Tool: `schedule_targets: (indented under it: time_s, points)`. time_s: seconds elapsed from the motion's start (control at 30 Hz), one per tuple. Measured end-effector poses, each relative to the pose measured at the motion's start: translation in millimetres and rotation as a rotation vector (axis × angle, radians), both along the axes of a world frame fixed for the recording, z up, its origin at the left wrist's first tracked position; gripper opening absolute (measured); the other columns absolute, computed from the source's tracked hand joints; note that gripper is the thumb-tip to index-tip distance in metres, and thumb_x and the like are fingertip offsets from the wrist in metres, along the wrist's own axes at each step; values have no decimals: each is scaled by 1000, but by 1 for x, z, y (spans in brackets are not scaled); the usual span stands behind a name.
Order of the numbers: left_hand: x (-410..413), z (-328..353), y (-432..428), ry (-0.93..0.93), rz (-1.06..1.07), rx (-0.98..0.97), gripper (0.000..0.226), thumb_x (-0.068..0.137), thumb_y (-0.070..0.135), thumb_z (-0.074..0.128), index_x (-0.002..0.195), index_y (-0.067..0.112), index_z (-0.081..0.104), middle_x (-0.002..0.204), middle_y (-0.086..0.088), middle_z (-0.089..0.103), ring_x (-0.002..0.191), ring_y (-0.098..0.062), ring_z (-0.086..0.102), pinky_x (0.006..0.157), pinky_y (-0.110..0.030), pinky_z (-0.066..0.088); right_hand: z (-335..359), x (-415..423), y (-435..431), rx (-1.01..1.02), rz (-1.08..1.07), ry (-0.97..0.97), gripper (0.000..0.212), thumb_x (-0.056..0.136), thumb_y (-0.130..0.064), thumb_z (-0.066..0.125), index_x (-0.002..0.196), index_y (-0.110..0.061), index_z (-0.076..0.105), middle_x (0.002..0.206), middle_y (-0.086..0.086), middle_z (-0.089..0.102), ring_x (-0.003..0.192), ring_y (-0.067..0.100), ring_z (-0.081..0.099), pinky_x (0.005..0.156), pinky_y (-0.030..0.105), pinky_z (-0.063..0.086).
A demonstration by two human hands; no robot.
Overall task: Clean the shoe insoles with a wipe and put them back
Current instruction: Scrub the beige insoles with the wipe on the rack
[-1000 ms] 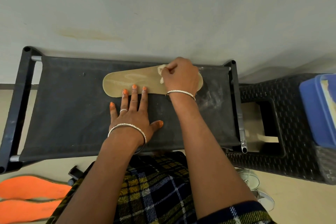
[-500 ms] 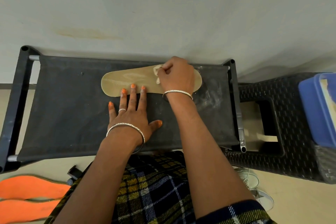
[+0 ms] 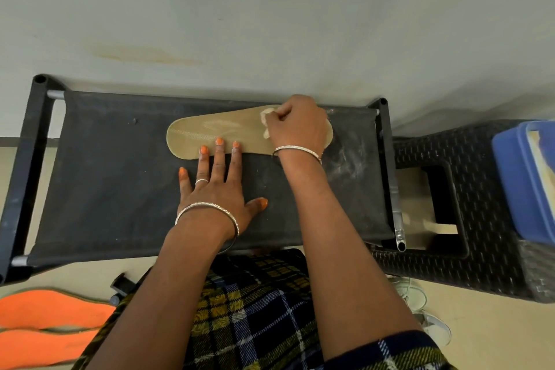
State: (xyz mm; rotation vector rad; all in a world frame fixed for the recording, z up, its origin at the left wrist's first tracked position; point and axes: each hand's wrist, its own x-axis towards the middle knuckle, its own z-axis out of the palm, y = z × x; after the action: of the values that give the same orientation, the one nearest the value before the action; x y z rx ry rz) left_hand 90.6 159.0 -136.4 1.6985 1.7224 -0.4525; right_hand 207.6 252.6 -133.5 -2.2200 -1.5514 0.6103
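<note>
Head — right hand (image 3: 298,126) grips wipe (image 3: 266,115).

You have one view alone, from the camera on your head: it looks forward and steeply down past your lap (image 3: 255,309) onto the black rack (image 3: 120,189) standing against the wall (image 3: 270,24), close above it, so the rack spans most of the frame's width.

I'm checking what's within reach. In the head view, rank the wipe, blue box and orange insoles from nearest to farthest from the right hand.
1. wipe: gripped in the right hand itself.
2. blue box: off to the right side.
3. orange insoles: low on the left side.
</note>
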Motion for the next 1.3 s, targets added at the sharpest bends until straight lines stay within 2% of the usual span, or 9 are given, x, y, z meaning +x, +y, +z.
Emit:
schedule_targets:
  time_s: [0.13, 0.33, 0.47, 0.6, 0.7, 0.87, 1.07, 1.13, 1.3]
  points:
    - [0, 1, 1, 0, -3, -7, 100, 92, 70, 37, 148, 27, -34, 155, -2, -40, 146, -29, -29, 119, -56, -7, 3, 0, 0, -61, 64, 7, 8, 82, -27, 67, 80, -20, 72, 85, -1, 72, 85, 22, 67, 69, 28, 49]
    - [-1, 2, 1, -10, -1, -10, 100, 92, 69, 38, 149, 27, -33, 155, -3, -39, 146, -29, -29, 119, -55, -7, 8, 31, 5, -137, -300, -5, 26, 74, -31, 75, 96, -19, 69, 103, 5, 70, 94, 29, 68, 78, 36, 58]
    - [-1, 1, 1, -6, 3, -11, 100, 93, 69, 38, 148, 27, -34, 155, -2, -40, 146, -28, -29, 119, -55, -8, 12, 22, 4, -153, -188, -52, 30, 82, -22, 73, 106, -11, 61, 118, 12, 62, 106, 34, 63, 82, 36, 53]
    - [0, 2, 0, -7, 3, -6, 99, 93, 69, 37, 149, 27, -33, 155, -2, -40, 146, -28, -30, 119, -55, -8, 9, 3, 1, -189, 1, -39, 26, 73, -30, 73, 96, -17, 72, 100, 4, 72, 94, 27, 68, 81, 32, 56]
    - [-1, 2, 0, -12, 4, -13, 99, 93, 68, 38, 149, 27, -33, 155, -2, -40, 146, -28, -29, 119, -55, -8, 14, 14, 4, -253, -106, 22, 36, 65, -37, 78, 96, -19, 73, 102, 3, 72, 93, 27, 69, 78, 31, 57]
    - [-2, 2, 0, -10, 2, -15, 100, 93, 68, 38, 148, 28, -34, 155, -2, -40, 146, -28, -29, 120, -56, -7, 19, 33, 5, -189, -211, -97, 31, 80, -20, 73, 107, -13, 62, 120, 11, 62, 109, 34, 63, 82, 36, 52]
    - [-2, 3, 0, -7, -6, -17, 98, 94, 68, 37, 149, 28, -33, 155, 0, -40, 146, -27, -30, 119, -56, -8, 5, -14, 1, -256, 166, 25, 12, 72, -27, 75, 83, -21, 77, 84, -2, 75, 83, 20, 70, 75, 32, 58]
    - [-3, 3, 0, -5, -15, -27, 98, 94, 68, 37, 148, 28, -34, 154, 0, -41, 145, -26, -31, 119, -57, -8, 4, -10, 2, -216, 146, 60, 4, 75, -24, 74, 76, -23, 78, 82, -4, 75, 81, 18, 70, 73, 26, 56]
    - [-6, 4, 0, 1, -29, -51, 99, 93, 69, 37, 146, 29, -36, 153, 1, -43, 145, -25, -32, 119, -58, -8, 5, 2, 3, -49, -18, -92, 9, 85, -24, 68, 90, -21, 74, 94, -2, 73, 90, 20, 68, 64, 22, 40]
